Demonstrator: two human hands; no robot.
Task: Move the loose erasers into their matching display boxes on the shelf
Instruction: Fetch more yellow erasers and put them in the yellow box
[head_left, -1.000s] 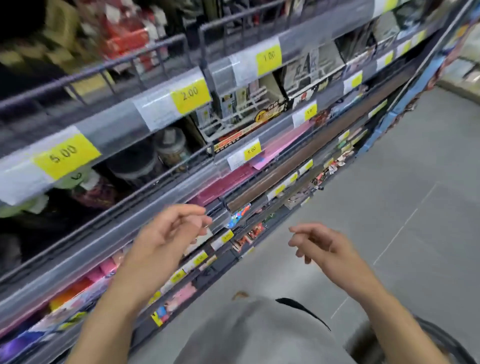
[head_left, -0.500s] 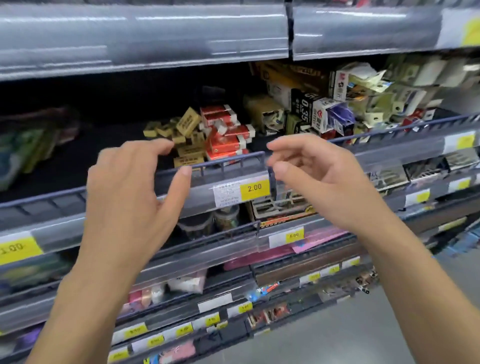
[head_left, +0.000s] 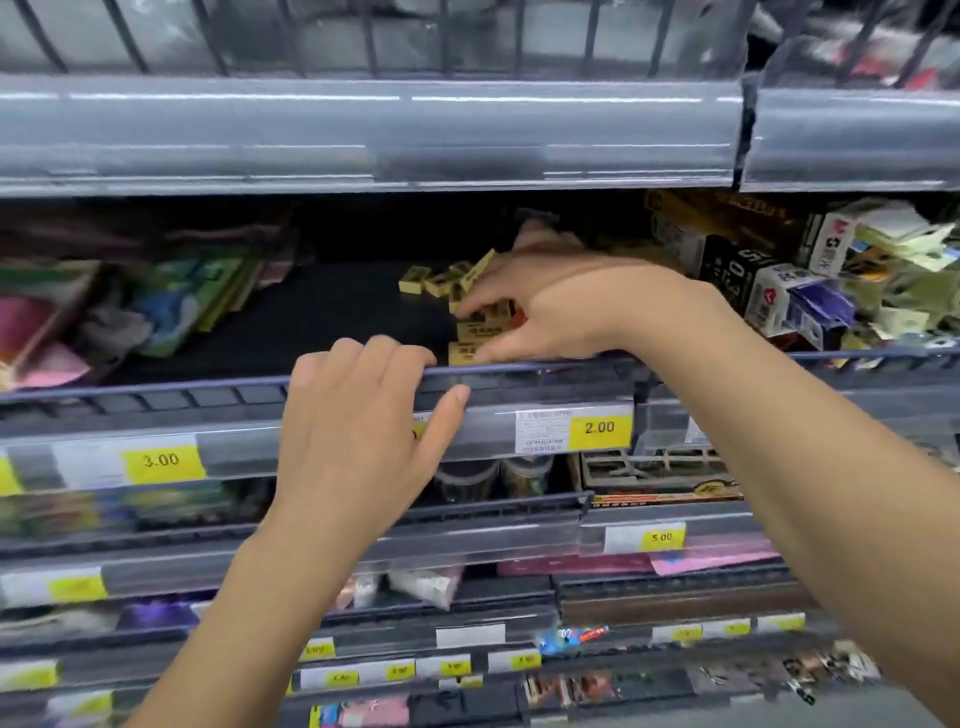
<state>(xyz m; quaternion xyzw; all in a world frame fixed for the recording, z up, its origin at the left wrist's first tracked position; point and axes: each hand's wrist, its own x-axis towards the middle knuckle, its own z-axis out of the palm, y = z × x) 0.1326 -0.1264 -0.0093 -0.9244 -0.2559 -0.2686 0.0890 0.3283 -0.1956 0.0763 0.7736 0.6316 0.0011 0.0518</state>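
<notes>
Shelf (head_left: 260, 332): dark deck, wire front rail. Left hand (head_left: 358, 431) rests on that rail, fingers curled over it, holding nothing else. Right hand (head_left: 550, 312) reaches past the front edge, fingers (head_left: 480, 306) spread, fingertips touching the pile of loose yellow erasers (head_left: 441, 283) mid-shelf; grip unclear.

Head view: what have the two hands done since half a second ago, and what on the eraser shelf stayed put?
The right hand has reached over the rail into the shelf and now touches the loose yellow erasers; no firm grip is visible. The left hand has come to rest on the front rail, fingers curled over it. The small erasers farther back and the 2.00 price tag are unchanged.
</notes>
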